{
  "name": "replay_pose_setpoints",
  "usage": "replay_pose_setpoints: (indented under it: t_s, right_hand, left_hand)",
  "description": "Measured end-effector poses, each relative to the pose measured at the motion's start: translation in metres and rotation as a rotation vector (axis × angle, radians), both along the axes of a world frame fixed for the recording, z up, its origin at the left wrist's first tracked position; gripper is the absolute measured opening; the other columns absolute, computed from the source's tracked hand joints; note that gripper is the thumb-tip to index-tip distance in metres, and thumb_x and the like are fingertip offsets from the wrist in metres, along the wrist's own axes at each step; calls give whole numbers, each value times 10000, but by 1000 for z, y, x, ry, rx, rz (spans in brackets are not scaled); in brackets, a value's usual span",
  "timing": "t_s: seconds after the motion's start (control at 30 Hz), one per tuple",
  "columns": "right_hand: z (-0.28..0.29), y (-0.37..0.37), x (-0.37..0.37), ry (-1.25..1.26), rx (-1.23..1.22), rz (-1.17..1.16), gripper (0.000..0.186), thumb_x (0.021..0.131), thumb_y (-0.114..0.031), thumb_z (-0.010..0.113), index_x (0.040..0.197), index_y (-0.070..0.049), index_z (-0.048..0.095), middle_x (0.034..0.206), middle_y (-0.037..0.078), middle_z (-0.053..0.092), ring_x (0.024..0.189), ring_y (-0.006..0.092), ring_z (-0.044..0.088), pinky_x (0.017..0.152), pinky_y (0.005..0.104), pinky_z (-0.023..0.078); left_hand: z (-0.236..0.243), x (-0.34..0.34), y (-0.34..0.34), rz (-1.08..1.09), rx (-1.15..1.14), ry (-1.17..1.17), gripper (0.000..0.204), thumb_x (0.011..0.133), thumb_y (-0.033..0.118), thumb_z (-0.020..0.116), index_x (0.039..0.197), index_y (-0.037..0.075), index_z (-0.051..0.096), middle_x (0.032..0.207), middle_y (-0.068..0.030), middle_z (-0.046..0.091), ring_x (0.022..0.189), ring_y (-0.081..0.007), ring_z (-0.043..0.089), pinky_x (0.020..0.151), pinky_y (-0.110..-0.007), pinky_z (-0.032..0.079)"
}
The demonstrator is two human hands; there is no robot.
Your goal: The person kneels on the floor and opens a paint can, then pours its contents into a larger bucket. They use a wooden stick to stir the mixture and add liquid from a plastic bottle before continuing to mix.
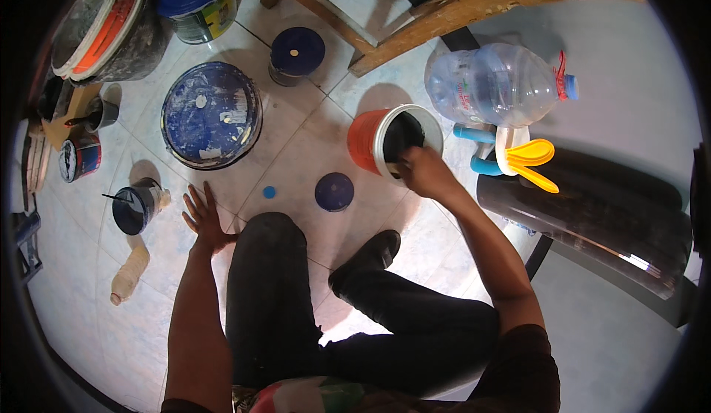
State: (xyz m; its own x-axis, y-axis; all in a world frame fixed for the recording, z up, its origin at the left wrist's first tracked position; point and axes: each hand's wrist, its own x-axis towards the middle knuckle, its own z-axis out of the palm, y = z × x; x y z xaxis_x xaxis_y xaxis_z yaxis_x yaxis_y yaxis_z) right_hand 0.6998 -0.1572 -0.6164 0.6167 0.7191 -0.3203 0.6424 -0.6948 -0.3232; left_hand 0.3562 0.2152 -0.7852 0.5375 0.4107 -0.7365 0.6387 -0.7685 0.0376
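Note:
My right hand (426, 171) is at the near right rim of an orange bucket (361, 140) with a pale rim. Its fingers are curled, and whatever they hold is hidden. Dark content fills the inside of the bucket. My left hand (208, 222) is spread with fingers apart over the tiled floor, beside my bent knee, holding nothing. A round dark blue lid (334, 192) and a small light blue cap (269, 192) lie between the hands. Left of my left hand stands a small pot (130, 211) of dark liquid with a thin stick in it.
A large paint-stained blue lid (211, 117) tops a container ahead. Behind it are a blue-lidded can (297, 52), a blue-lidded tub (198, 13) and stacked buckets (111, 35). At right lie a clear water bottle (492, 83) and a dark cylinder (592, 224). A wooden frame (437, 17) stands behind.

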Motion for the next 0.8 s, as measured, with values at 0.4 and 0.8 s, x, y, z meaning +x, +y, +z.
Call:
replay_pose_setpoints:
  t_s: [0.4, 0.8]
  right_hand:
    - [14, 4, 51, 21, 36, -239, 206, 940, -191, 708, 948, 4, 774, 984, 313, 738, 969, 491, 724, 892, 541, 586]
    - [-2, -26, 55, -137, -189, -333, 218, 961, -183, 671, 977, 3, 786, 945, 305, 733, 904, 466, 736, 777, 546, 593]
  left_hand:
    - [-2, 5, -9, 8, -22, -44, 1813, 465, 645, 1022, 1700, 156, -212, 1739, -275, -258, 1603, -525, -203, 1228, -775, 45]
    - [-2, 5, -7, 2, 0, -69, 1812, 469, 661, 1015, 1698, 165, -219, 1739, -269, -262, 1605, -517, -208, 1222, -786, 40]
